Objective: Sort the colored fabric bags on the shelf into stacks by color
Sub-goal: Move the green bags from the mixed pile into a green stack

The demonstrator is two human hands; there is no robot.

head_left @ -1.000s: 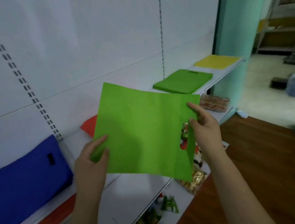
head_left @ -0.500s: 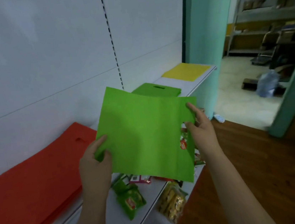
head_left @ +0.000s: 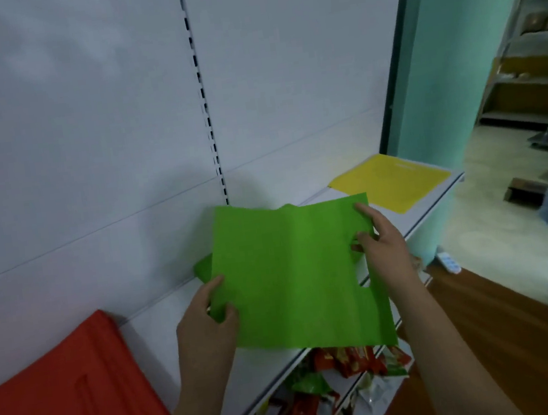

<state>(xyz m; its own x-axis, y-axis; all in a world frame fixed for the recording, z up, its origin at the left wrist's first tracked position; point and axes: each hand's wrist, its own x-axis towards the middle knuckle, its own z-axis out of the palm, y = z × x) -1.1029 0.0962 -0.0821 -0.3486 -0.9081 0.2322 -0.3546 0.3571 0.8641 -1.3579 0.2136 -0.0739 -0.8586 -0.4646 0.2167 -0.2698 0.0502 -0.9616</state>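
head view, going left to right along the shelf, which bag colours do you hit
red stack → green bag held up over the shelf by the left hand and right hand → yellow bag at the far right end. A sliver of green behind the held bag overlaps it, so it is left out.
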